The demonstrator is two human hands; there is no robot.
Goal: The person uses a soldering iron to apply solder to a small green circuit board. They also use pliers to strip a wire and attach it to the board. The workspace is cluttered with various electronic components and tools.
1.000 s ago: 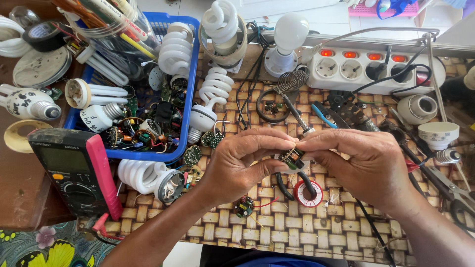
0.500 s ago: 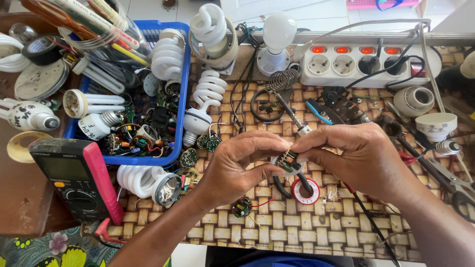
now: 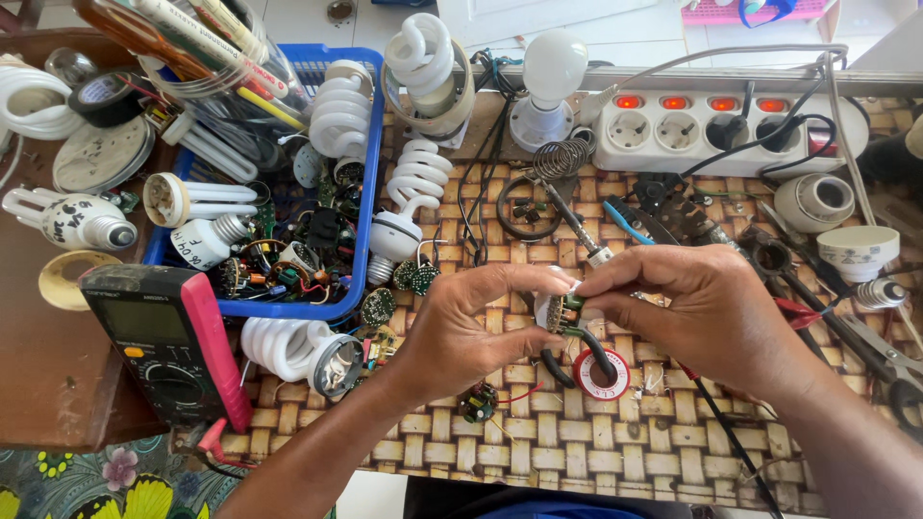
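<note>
A woven bamboo mat [image 3: 577, 481] is covering the work surface, lying beside a brown wooden table [image 3: 38, 384]. Pale floor tiles [image 3: 317, 19] are showing beyond, and even daylight is falling across everything.

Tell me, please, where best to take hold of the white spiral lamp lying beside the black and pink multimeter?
Probably the white spiral lamp is best gripped at its round base, from the right: the base faces the left hand, and the glass coils look fragile.
</note>
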